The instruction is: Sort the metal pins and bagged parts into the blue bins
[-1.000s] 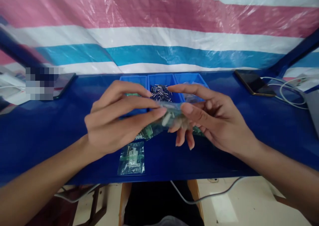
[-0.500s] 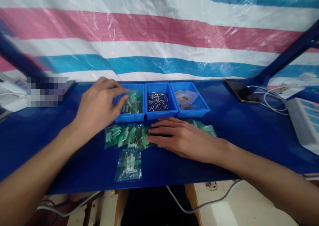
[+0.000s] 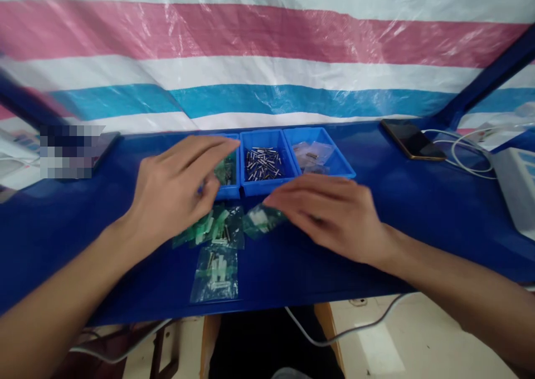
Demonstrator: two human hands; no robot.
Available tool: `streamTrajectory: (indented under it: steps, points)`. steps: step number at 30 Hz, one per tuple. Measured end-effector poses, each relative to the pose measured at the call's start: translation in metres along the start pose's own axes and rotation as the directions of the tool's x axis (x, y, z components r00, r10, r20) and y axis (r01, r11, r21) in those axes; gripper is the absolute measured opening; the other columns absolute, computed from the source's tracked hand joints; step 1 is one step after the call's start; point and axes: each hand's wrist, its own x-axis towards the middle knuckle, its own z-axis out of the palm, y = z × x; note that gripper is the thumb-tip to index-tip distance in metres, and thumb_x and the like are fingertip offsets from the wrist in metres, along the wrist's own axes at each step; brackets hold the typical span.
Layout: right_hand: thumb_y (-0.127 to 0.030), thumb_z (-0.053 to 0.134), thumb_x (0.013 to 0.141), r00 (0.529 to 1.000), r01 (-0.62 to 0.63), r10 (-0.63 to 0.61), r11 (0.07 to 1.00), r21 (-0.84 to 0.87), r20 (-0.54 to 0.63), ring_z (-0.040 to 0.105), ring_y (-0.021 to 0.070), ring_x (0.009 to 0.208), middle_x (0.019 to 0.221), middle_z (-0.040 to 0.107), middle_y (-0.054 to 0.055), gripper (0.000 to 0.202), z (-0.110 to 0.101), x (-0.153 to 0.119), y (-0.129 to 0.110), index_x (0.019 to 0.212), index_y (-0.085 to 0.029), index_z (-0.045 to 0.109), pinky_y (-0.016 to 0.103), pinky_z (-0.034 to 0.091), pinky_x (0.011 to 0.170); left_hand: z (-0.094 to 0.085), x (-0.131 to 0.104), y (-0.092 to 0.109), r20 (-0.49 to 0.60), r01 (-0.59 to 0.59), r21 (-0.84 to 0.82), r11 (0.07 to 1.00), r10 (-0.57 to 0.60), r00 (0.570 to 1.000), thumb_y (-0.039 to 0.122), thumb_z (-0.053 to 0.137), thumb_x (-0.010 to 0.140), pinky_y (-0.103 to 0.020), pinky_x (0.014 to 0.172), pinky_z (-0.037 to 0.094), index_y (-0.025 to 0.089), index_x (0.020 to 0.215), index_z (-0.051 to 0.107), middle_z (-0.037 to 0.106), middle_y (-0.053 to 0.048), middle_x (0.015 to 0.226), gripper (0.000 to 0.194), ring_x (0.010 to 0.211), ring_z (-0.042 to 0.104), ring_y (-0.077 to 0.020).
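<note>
My right hand pinches a small green-tinted plastic bag by its right side, just in front of the blue bins. White pieces show through the bag. My left hand hovers over the front of the left blue bin, thumb and fingers apart, with nothing visible between them. It partly hides that bin and its green bags. Below it several similar bags overlap on the table, holding white and metal pieces. One more bag lies flat nearer the front edge.
The middle blue bin holds many small metal pins. Clear bags lie in the right blue bin. A phone with a white cable and a white box are at the right.
My right hand has closed on a bag at the right end of the row and shifted it slightly right. My left hand has moved a little rightward and down from the left bin.
</note>
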Motion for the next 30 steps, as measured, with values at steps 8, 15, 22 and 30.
streamTrajectory:
  steps: [8, 15, 22, 30]
  points:
    - [-0.022, 0.086, 0.090, 0.810, -0.437, 0.584, 0.539, 0.720, 0.054, 0.076, 0.0119, 0.068, 0.088, 0.080, -0.003, 0.008, -0.003, 0.007, 0.007, 0.093, -0.025, 0.079, 0.026, 0.071, 0.064, -0.008, 0.006, 0.036, -0.128, -0.260, -0.141, 0.955, 0.243, 0.962, 0.016, 0.076, 0.098, -0.041, 0.102, 0.071, 0.041, 0.126, 0.073, 0.077, 0.005, 0.135, 0.037, 0.123, 0.076, -0.0240]
    - [-0.020, 0.081, 0.095, 0.805, -0.492, 0.544, 0.392, 0.777, 0.236, 0.077, 0.0117, 0.072, 0.084, 0.076, -0.003, 0.005, -0.003, 0.005, 0.003, 0.098, -0.022, 0.078, 0.022, 0.069, 0.061, -0.008, 0.000, 0.034, -0.202, -0.069, -0.404, 0.912, -0.015, 0.979, 0.026, 0.068, 0.105, -0.036, 0.083, 0.071, 0.037, 0.120, 0.079, 0.082, 0.003, 0.115, 0.022, 0.096, 0.080, -0.0190]
    - [-0.006, 0.074, 0.094, 0.979, -0.188, 0.202, 0.939, 0.288, -0.019, 0.068, 0.0241, 0.135, 0.156, 0.062, 0.007, 0.067, 0.000, 0.000, 0.000, 0.152, -0.035, 0.058, 0.034, 0.069, 0.096, -0.001, 0.005, 0.041, 0.015, 0.288, -0.705, 0.648, -0.392, 0.920, 0.028, 0.075, 0.102, -0.026, 0.057, 0.058, 0.028, 0.084, 0.080, 0.079, 0.005, 0.078, 0.019, 0.064, 0.072, -0.0118]
    - [-0.012, 0.067, 0.102, 0.975, -0.141, 0.146, 0.989, 0.037, -0.166, 0.078, 0.0264, 0.117, 0.137, 0.074, 0.012, 0.020, -0.006, 0.005, -0.005, 0.106, -0.026, 0.080, 0.046, 0.070, 0.096, -0.006, 0.010, 0.045, 0.175, 0.289, -0.808, 0.513, -0.259, 0.950, 0.030, 0.065, 0.108, -0.027, 0.051, 0.059, 0.028, 0.080, 0.080, 0.079, 0.001, 0.073, 0.032, 0.059, 0.073, -0.0152]
